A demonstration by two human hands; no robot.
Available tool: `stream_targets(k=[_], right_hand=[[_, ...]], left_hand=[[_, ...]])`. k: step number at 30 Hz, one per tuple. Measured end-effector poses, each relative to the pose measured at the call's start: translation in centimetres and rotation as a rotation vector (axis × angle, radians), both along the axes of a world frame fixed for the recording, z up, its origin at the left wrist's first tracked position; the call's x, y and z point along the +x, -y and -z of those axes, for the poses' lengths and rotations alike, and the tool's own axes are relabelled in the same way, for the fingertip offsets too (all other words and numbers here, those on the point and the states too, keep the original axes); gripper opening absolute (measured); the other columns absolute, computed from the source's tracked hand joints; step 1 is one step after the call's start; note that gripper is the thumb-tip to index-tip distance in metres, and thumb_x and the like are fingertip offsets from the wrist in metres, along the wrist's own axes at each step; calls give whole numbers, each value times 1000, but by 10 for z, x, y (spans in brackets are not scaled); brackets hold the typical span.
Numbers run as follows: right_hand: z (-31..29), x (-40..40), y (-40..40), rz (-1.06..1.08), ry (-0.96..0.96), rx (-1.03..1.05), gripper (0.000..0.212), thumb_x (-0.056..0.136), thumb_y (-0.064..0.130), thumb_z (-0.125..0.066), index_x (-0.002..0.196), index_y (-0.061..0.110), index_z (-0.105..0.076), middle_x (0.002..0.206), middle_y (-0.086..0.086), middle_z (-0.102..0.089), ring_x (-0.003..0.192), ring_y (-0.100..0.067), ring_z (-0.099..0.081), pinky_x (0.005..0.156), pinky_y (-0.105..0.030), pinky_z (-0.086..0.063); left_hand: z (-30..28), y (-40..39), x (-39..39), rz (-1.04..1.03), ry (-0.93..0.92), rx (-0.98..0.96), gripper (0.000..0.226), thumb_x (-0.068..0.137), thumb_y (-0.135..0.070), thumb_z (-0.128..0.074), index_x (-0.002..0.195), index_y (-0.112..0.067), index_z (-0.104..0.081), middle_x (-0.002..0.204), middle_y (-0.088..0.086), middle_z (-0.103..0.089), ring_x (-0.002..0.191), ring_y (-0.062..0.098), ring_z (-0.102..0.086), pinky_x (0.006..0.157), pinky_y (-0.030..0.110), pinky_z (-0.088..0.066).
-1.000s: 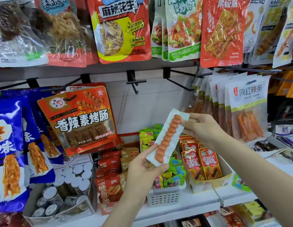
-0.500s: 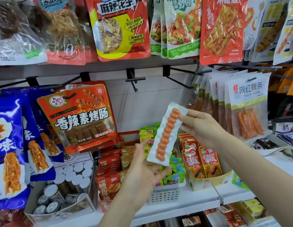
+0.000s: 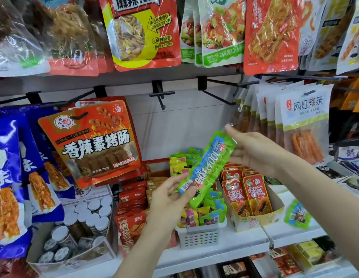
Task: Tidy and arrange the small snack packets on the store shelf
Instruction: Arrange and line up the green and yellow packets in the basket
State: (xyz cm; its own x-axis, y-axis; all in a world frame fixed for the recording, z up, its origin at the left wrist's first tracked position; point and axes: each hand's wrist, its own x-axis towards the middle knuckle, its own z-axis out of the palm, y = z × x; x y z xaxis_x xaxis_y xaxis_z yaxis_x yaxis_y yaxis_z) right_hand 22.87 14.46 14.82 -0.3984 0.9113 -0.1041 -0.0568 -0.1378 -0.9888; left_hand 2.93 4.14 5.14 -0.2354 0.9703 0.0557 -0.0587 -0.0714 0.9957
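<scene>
Long green packet (image 3: 207, 169) held on a slant in front of the shelf (image 3: 214, 255), its upper end toward 1 o'clock, its lower end toward 7 o'clock, above the white basket (image 3: 200, 235) of small mixed packets. The left hand (image 3: 170, 199) pinches the lower end between thumb and curled fingers. The right hand (image 3: 257, 151) meets the upper end at 2 o'clock; its fingers look nearly straight and are motion-blurred, so whether they pinch the seal or only steady it cannot be told.

Handling, as a judgement: the packet is light, a glossy crinkled film with a narrow filled core and flat sealed ends. It probably bends at the middle if carried by one end, and the shiny film may slip under a loose pinch. The best holds are the flat seals at either end, or across the middle with thumb on the printed face. It should tolerate firm pressure, though a hard squeeze could deform the contents.

At 3 o'clock of the basket stands a yellow carton (image 3: 253, 223) of red packets (image 3: 255, 193); at 9 o'clock lie orange packets (image 3: 130, 197). Large bags (image 3: 94, 143) hang from hooks (image 3: 160, 95) above.
</scene>
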Motion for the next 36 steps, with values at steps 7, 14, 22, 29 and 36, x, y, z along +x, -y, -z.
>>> stream_targets(k=[7,14,22,29,36], right_hand=[[-8,10,-1,164,404,427,13,84,22,-73,93,15,-77,85,-5,-77,78,-19,-75,67,-27,-61],[16,24,-13,686,567,694,27,88,35,-70,109,19,-75,86,-5,-76,80,-12,-68,82,-36,-55],[36,14,-11,668,539,634,33,85,41,-71,112,23,-74,86,4,-76,74,-4,-70,85,-40,-57],[47,-1,-12,583,579,702,29,85,38,-72,108,20,-75,86,-4,-77,74,-12,-71,83,-33,-56],[63,-27,-19,332,896,924,21,86,32,-73,100,17,-78,88,-7,-76,69,-19,-67,70,-25,-45]], left_hand=[[-1,-14,-9,-85,-127,161,44,81,-3,-77,118,-21,-62,100,3,-73,81,8,-73,66,17,-54],[14,-47,-21,-50,-931,159,36,93,-36,-64,126,-20,-61,130,-5,-52,126,14,-46,105,17,-28],[22,-90,-6,190,-1410,49,72,95,-68,-30,148,-19,-39,154,0,-37,144,22,-24,121,43,-15],[44,-80,-11,161,-1384,35,78,89,-77,-15,139,-29,-51,134,-4,-46,129,21,-33,115,41,-24],[46,-72,-14,165,-1357,41,65,92,-73,-28,141,-36,-48,134,-4,-46,129,20,-32,116,39,-23]])
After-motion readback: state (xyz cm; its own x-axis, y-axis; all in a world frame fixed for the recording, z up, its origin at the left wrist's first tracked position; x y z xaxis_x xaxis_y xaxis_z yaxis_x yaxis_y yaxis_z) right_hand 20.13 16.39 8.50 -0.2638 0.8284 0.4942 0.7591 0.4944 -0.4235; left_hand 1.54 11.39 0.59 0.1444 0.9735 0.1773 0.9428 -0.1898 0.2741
